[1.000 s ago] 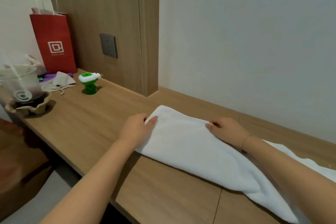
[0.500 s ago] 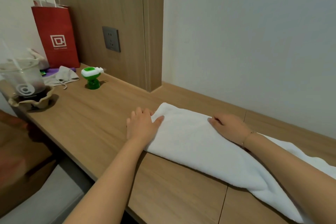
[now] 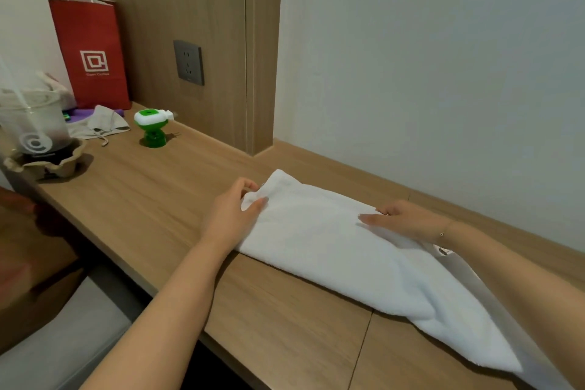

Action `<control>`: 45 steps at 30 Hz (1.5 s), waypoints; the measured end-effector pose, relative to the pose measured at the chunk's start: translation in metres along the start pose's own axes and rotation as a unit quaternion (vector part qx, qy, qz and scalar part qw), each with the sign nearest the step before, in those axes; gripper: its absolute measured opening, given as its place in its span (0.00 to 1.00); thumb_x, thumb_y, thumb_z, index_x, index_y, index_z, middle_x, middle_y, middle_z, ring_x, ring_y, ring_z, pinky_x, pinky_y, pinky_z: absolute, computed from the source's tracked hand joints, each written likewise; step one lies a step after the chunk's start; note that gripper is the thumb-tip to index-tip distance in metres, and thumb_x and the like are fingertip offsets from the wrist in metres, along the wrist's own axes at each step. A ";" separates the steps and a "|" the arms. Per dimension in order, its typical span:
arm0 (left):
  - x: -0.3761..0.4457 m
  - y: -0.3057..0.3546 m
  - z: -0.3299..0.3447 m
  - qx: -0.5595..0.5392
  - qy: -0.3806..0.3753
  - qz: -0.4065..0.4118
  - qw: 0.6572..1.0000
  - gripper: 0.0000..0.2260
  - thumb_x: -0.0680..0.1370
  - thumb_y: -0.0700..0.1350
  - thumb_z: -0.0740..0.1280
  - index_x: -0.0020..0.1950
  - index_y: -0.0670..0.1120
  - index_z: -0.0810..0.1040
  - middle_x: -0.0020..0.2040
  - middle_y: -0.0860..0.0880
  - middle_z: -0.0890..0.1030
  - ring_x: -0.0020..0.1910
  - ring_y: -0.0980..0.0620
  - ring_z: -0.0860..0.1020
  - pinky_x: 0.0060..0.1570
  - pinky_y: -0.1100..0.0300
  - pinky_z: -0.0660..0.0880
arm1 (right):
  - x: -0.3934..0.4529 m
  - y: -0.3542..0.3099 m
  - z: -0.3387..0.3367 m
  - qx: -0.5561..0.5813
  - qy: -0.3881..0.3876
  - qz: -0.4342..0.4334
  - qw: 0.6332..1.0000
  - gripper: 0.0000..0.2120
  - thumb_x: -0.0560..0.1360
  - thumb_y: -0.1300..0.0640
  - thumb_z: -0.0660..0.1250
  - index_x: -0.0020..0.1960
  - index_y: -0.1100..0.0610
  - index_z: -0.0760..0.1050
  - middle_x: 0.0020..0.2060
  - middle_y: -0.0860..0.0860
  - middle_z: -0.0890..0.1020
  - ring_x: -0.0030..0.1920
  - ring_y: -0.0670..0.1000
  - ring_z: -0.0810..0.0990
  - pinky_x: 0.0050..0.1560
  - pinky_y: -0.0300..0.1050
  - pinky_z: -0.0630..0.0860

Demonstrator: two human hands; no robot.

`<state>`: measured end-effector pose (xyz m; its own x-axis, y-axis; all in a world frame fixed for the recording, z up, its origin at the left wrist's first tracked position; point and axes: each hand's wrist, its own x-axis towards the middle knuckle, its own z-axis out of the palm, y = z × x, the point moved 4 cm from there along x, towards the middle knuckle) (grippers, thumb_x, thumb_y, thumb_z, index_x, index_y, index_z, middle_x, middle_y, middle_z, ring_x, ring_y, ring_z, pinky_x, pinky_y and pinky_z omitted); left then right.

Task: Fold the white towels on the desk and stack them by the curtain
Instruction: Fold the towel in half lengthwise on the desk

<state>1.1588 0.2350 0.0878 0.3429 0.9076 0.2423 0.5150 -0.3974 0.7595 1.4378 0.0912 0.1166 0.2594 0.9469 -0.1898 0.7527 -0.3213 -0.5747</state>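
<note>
- Since half a second ago your left hand (image 3: 232, 215) has gone from lying flat at the towel's end to curling round it: thumb on top, fingers bent at the edge, pinching the near-left corner. Right hand (image 3: 403, 221) has barely shifted.
- Desk (image 3: 152, 199): long wooden top against the wall, with a seam between its boards running under the towel's right part.
- Towel (image 3: 342, 250): white, already doubled into a long band, lying slantwise on the desk from mid-frame to the lower right, where it bunches and runs out of view.
- Right hand: on the towel's far edge, thumb laid flat on the cloth; fingers look tucked at the edge, but whether they grip it you cannot tell from here.
- Step in hand, by my reading: taking hold of the left end for the next fold across the length.
- Next move calls for both end corners held evenly, then carried rightward over the band, edges matched.
- Curtain not in view; stacking not yet begun.
- Clutter far left: red paper bag (image 3: 90, 51), plastic cup (image 3: 34, 130), small green bottle (image 3: 153, 128). All well apart from the towel.
</note>
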 end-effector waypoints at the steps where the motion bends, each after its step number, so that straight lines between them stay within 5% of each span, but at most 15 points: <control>1: -0.003 -0.002 -0.002 0.014 0.006 -0.010 1.000 0.13 0.77 0.56 0.68 0.57 0.52 0.73 0.49 0.55 0.78 0.49 0.53 0.77 0.47 0.52 0.76 | -0.005 0.001 -0.003 0.027 -0.015 0.008 0.999 0.27 0.74 0.37 0.66 0.35 0.53 0.54 0.30 0.48 0.59 0.30 0.48 0.56 0.33 0.45 0.52; 7: -0.009 -0.003 -0.018 0.047 -0.017 0.011 0.999 0.13 0.78 0.56 0.67 0.59 0.53 0.73 0.51 0.55 0.77 0.50 0.55 0.76 0.45 0.57 0.73 | -0.026 0.006 0.002 0.160 -0.057 0.062 0.984 0.20 0.77 0.44 0.65 0.32 0.52 0.66 0.27 0.46 0.69 0.25 0.45 0.66 0.28 0.37 0.63; 10: 0.001 -0.007 -0.036 0.031 -0.026 0.008 0.999 0.11 0.78 0.55 0.67 0.56 0.53 0.73 0.49 0.56 0.77 0.48 0.56 0.76 0.42 0.58 0.73 | -0.031 0.006 0.002 0.068 -0.026 0.043 0.996 0.18 0.77 0.39 0.62 0.40 0.53 0.69 0.31 0.46 0.73 0.31 0.46 0.69 0.35 0.40 0.67; 13: 0.002 -0.021 -0.040 0.058 -0.041 -0.028 0.997 0.14 0.78 0.55 0.66 0.60 0.51 0.73 0.51 0.53 0.78 0.49 0.53 0.76 0.45 0.55 0.75 | -0.048 0.008 -0.003 -0.005 0.057 -0.011 0.998 0.13 0.79 0.42 0.59 0.55 0.50 0.73 0.47 0.46 0.77 0.44 0.46 0.76 0.48 0.41 0.73; 17: -0.007 -0.023 -0.038 0.152 0.023 -0.051 0.987 0.18 0.79 0.56 0.64 0.65 0.49 0.72 0.56 0.51 0.78 0.54 0.49 0.76 0.53 0.50 0.73 | -0.096 0.022 0.000 -0.038 0.136 -0.056 0.988 0.12 0.81 0.46 0.57 0.63 0.45 0.70 0.53 0.39 0.74 0.56 0.43 0.72 0.55 0.35 0.65; 21: -0.027 0.011 -0.030 0.292 0.118 0.020 0.949 0.15 0.81 0.50 0.62 0.66 0.46 0.74 0.62 0.45 0.76 0.61 0.44 0.73 0.62 0.47 0.64 | -0.147 0.050 0.004 -0.018 0.201 -0.029 0.979 0.22 0.80 0.47 0.56 0.73 0.49 0.64 0.68 0.38 0.65 0.68 0.39 0.63 0.67 0.35 0.57; 24: -0.043 0.054 0.001 0.228 0.049 0.085 0.969 0.15 0.81 0.50 0.61 0.66 0.48 0.74 0.65 0.47 0.75 0.63 0.45 0.73 0.63 0.49 0.65 | -0.181 0.070 -0.002 -0.011 0.242 0.013 0.970 0.24 0.80 0.46 0.54 0.75 0.48 0.60 0.70 0.36 0.59 0.71 0.37 0.56 0.70 0.34 0.50; 27: -0.059 0.073 0.044 0.229 -0.096 0.041 0.968 0.21 0.83 0.56 0.53 0.73 0.50 0.67 0.74 0.49 0.67 0.71 0.47 0.66 0.69 0.49 0.61 | -0.207 0.086 0.000 -0.001 0.293 0.040 0.955 0.26 0.80 0.45 0.52 0.77 0.50 0.58 0.75 0.39 0.57 0.73 0.36 0.52 0.71 0.34 0.47; 31: -0.065 0.054 0.068 0.321 -0.161 0.040 0.933 0.26 0.83 0.59 0.43 0.80 0.54 0.48 0.81 0.51 0.45 0.79 0.51 0.45 0.75 0.46 0.41 | -0.218 0.111 0.011 -0.024 0.237 0.117 0.964 0.30 0.80 0.40 0.42 0.78 0.50 0.43 0.78 0.43 0.47 0.74 0.37 0.45 0.71 0.32 0.39; 33: -0.059 0.046 0.064 0.326 -0.154 0.036 0.932 0.26 0.83 0.59 0.42 0.80 0.55 0.47 0.81 0.52 0.44 0.79 0.51 0.43 0.76 0.46 0.40 | -0.218 0.125 0.010 -0.099 0.216 0.126 0.963 0.34 0.78 0.34 0.34 0.78 0.50 0.38 0.78 0.45 0.45 0.77 0.43 0.43 0.74 0.38 0.39; 36: -0.047 0.040 0.057 0.339 -0.172 0.028 0.925 0.25 0.83 0.59 0.42 0.80 0.56 0.46 0.81 0.52 0.43 0.79 0.51 0.43 0.76 0.46 0.41 | -0.220 0.136 0.008 -0.171 0.164 0.183 0.954 0.27 0.79 0.39 0.34 0.71 0.47 0.27 0.78 0.48 0.37 0.77 0.47 0.37 0.77 0.47 0.40; 41: -0.049 0.037 0.056 0.357 -0.172 0.014 0.918 0.26 0.83 0.59 0.42 0.80 0.53 0.44 0.81 0.50 0.43 0.79 0.49 0.44 0.76 0.45 0.42 | -0.230 0.143 0.007 -0.294 0.126 0.213 0.923 0.54 0.53 0.32 0.10 0.76 0.51 0.28 0.77 0.55 0.33 0.77 0.59 0.37 0.76 0.54 0.42; 45: -0.049 0.042 0.054 0.341 -0.203 -0.015 0.918 0.25 0.84 0.55 0.42 0.81 0.50 0.44 0.81 0.48 0.43 0.79 0.47 0.43 0.76 0.43 0.41 | -0.233 0.144 0.005 -0.259 0.140 0.264 0.919 0.40 0.72 0.33 0.29 0.77 0.54 0.30 0.77 0.55 0.35 0.77 0.60 0.39 0.76 0.55 0.44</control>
<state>1.2059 0.1665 0.0751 0.5132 0.8495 -0.1228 0.8538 -0.4906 0.1739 1.4823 -0.1751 0.0738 0.7611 0.6436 -0.0800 0.6462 -0.7631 0.0083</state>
